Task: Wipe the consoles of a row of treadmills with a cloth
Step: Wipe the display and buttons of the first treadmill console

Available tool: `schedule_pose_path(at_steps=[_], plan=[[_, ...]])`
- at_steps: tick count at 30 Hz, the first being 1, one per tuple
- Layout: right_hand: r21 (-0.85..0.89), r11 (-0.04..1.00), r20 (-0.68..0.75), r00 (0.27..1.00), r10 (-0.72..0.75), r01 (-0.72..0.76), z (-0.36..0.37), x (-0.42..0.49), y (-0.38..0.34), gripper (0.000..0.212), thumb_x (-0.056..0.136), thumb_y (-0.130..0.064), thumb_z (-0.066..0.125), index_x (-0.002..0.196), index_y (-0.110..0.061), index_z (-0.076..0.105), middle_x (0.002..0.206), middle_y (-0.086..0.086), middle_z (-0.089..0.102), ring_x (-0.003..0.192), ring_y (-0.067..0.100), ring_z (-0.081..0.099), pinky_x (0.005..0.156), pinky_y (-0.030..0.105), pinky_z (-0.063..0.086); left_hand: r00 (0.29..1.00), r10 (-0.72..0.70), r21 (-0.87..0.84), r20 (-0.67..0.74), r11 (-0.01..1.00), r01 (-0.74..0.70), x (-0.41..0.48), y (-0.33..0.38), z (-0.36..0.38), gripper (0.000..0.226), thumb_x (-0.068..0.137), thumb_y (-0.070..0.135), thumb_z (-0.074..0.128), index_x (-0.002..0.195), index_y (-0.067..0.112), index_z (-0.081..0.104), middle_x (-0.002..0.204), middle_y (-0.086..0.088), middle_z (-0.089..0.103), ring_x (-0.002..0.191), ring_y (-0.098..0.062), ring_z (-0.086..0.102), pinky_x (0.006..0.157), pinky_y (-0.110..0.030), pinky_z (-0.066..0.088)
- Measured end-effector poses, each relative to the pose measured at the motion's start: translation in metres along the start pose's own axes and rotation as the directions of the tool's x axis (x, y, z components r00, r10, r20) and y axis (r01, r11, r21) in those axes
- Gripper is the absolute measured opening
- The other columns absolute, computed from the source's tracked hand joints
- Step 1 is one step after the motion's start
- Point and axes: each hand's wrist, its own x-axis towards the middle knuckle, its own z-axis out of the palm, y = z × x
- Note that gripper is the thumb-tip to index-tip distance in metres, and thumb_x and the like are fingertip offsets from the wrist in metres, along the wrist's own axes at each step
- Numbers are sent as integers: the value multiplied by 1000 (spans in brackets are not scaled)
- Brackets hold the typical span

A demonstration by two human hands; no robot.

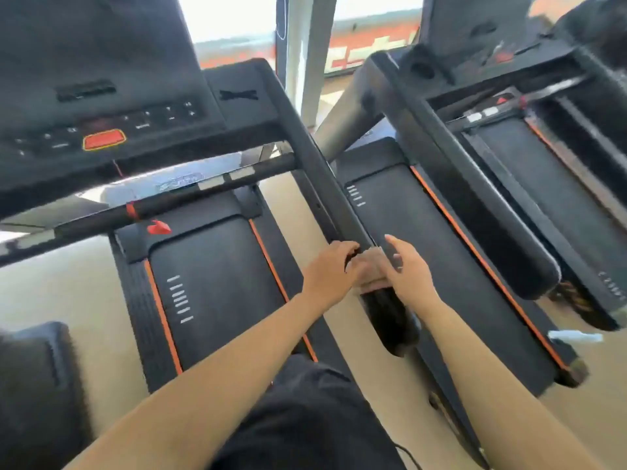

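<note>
Although motion blur smears it, a pale patch (371,266) on the rail (325,191) between the two hands may be the cloth; I cannot tell for sure. On the patch's left side the left grip (330,266) sits on the rail's lower part, its fingers (349,250) curled over the top and clamped on the rail. Just beside it the right grip (409,273) is spread apart, its fingers (390,244) straight and pointing up along the rail, their tips touching or nearly touching its outer side. This rail is the right-hand one of the near treadmill, sloping down from the console (101,123) at upper left, well apart from both hands. A red button (104,139) edged in yellow sits low on that console among small white-marked keys. Below the console a black crossbar (203,195) spans the machine, and a red clip (158,228) hangs under it above the belt (217,283), which has orange side stripes. To the right stands a second treadmill (424,249) with its own thick rail (475,198) and a blurred console (475,28) at the top edge. Beige floor (84,300) shows between the machines, and a bright window (230,22) lies behind them. Black clothing (305,418) fills the bottom centre.
</note>
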Motion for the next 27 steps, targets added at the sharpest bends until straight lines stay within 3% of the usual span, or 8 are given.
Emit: schedule_pose_path(at_steps=[2,4,9,14,17,22,25,27], plan=[[71,995,54,997,64,-67,2,10,1,47,99,-18,63,146,-21,53,135,1,59,115,20,60,106,41,48,1000,-1,99,18,995,0,19,3,5,38,96,40,63,130,23,63,121,0,61,110,-21,61,88,-40,52],[-5,998,63,996,65,-65,8,11,-1,40,98,-16,65,137,-16,61,118,5,62,105,20,59,102,42,49,1000,16,181,8,983,-17,23,1,9,26,94,42,64,111,22,68,108,-1,61,98,-22,61,80,-42,52],[-46,991,8,992,127,-126,3,7,-8,5,89,-15,72,91,-18,68,96,-2,57,99,21,58,80,28,46,991,42,129,127,990,-58,38,1,5,20,96,43,63,87,25,63,89,12,57,85,-12,55,73,-34,47],[-15,998,7,998,66,-65,-4,16,-48,27,82,-18,79,72,-27,56,98,-9,67,99,12,49,80,7,34,947,98,-68,305,994,-81,60,-4,-44,18,101,39,60,93,24,56,81,7,67,77,-14,61,75,-40,52],[-6,999,63,997,39,-39,-2,43,-81,29,81,-21,80,71,-30,54,82,-13,67,89,2,53,75,14,37,928,158,-115,337,985,-126,86,-14,-95,14,99,36,63,92,27,56,79,10,66,75,-9,62,74,-32,52],[108,994,156,988,8,-25,24,100,-137,20,79,-26,80,88,-30,63,74,-11,61,72,7,55,69,25,45,923,198,-41,328,980,-196,138,-38,-194,16,96,29,70,89,29,56,71,16,61,68,2,58,66,-20,43],[68,997,233,972,17,-34,43,139,-172,17,82,-27,81,83,-29,65,78,-8,65,77,7,59,74,32,48,950,198,-16,241,980,-200,160,-57,-256,14,93,28,70,88,29,57,73,18,61,70,2,56,66,-18,39],[69,998,234,972,-7,-10,55,164,-194,22,83,-21,82,74,-27,63,70,-9,61,68,-1,54,66,24,42,968,194,-22,161,981,-193,170,-71,-293,11,93,29,70,88,26,61,75,15,62,71,-3,56,67,-19,41]])
